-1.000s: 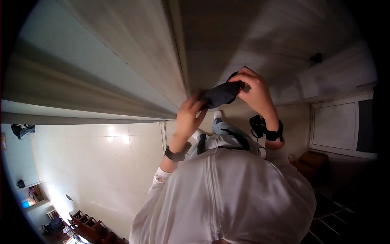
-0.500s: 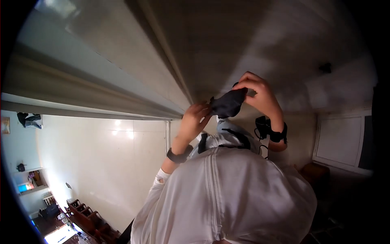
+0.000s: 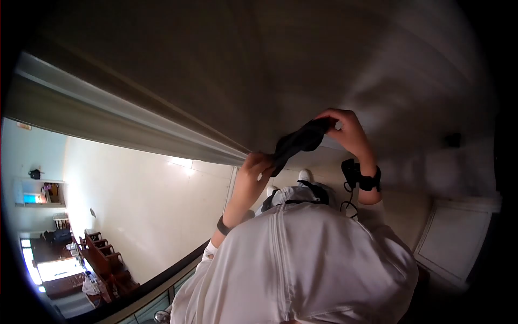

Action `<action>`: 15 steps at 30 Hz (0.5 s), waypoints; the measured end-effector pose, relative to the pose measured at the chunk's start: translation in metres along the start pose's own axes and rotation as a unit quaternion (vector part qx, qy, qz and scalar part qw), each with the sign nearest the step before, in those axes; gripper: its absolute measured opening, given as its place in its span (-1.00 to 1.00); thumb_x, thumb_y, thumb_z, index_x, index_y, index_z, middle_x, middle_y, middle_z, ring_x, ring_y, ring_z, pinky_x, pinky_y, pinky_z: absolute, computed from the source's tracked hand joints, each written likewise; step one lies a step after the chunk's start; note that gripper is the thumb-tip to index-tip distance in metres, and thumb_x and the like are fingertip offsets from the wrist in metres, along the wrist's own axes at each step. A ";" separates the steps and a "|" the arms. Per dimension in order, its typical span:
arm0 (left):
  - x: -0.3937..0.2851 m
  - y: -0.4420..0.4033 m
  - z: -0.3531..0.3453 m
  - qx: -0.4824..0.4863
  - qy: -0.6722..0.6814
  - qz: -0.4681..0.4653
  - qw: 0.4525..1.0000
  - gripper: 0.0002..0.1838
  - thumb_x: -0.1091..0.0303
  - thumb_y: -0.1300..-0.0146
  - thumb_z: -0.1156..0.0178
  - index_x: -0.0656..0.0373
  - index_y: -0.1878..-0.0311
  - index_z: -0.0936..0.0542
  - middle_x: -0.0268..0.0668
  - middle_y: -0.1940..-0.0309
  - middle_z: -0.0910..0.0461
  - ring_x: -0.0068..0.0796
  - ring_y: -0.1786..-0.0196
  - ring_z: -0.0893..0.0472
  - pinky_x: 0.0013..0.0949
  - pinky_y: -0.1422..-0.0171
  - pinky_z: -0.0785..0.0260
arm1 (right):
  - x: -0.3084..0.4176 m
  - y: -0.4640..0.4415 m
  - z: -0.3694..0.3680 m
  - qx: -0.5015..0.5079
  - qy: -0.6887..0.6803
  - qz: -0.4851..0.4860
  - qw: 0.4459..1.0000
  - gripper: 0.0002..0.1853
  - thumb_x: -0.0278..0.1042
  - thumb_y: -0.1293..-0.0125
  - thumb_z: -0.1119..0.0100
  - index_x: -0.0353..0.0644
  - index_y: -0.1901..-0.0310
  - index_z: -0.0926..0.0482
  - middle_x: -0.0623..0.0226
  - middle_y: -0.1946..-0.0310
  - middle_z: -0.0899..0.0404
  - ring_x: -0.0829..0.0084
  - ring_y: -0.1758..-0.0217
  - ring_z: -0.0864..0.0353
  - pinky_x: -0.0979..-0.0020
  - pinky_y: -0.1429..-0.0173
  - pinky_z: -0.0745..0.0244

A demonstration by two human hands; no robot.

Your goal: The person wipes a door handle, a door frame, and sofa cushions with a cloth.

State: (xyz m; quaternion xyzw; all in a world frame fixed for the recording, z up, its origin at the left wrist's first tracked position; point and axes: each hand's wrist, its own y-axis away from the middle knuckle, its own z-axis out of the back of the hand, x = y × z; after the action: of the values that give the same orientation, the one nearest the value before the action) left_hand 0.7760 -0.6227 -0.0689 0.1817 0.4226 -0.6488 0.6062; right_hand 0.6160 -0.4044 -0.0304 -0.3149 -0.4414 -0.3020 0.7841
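A small piece of black cloth (image 3: 300,139) is stretched between my two hands in front of my chest; its exact kind cannot be made out. My left hand (image 3: 254,170) pinches the lower left end, fingers closed on it. At the upper right end, my right hand (image 3: 344,125) grips the cloth between thumb and fingers. The cloth slants up to the right and hangs in slight folds. Each wrist wears a dark band, and a black device (image 3: 350,171) with a cable sits by the right one.
A wall edge (image 3: 162,124) runs close beyond my left hand. To the left is a pale tiled floor (image 3: 145,200) with wooden chairs (image 3: 105,259) far off. My white shoes (image 3: 305,175) show below the cloth. A white panel (image 3: 453,237) stands at right.
The cloth has gone from bunched to more drawn out and slanted. My left hand has dropped slightly, and the view has turned, showing more of the room at left and my shoes.
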 end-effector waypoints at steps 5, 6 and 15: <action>-0.044 0.014 0.024 -0.031 -0.065 0.042 0.997 -0.82 0.59 0.04 -0.21 0.21 0.30 -0.60 -0.24 0.38 -0.54 -0.32 0.33 -0.55 -0.38 0.30 -0.41 | 0.011 -0.007 -0.007 0.042 -0.091 -0.002 0.995 -0.70 -0.77 0.02 0.02 -0.32 0.21 -0.53 0.29 0.37 -0.58 0.56 0.37 -0.59 0.57 0.36 -0.50; -0.067 0.014 0.038 -0.058 -0.057 0.067 0.994 -0.80 0.60 0.06 -0.21 0.21 0.29 -0.61 -0.23 0.43 -0.55 -0.34 0.33 -0.54 -0.39 0.32 -0.41 | 0.024 -0.012 -0.004 0.049 -0.055 0.005 0.997 -0.70 -0.73 -0.01 0.00 -0.30 0.18 -0.54 0.25 0.33 -0.60 0.50 0.30 -0.61 0.55 0.29 -0.50; -0.101 -0.001 0.047 -0.505 -0.139 -0.079 0.848 -0.69 0.59 -0.10 -0.08 0.29 0.04 -0.37 -0.16 0.18 -0.43 -0.40 0.14 -0.42 -0.41 0.01 -0.26 | 0.100 -0.028 -0.086 -0.167 -0.092 0.374 0.908 -0.18 -0.08 -0.12 -0.14 -0.34 -0.28 0.01 -0.08 -0.24 -0.10 -0.13 -0.30 -0.05 0.09 -0.34 0.03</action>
State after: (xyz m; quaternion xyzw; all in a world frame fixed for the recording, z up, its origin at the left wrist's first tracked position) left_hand 0.8084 -0.5954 0.0343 -0.2757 0.6163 -0.4103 0.6130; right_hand 0.6809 -0.5073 0.0287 -0.6095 -0.3051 -0.0257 0.7313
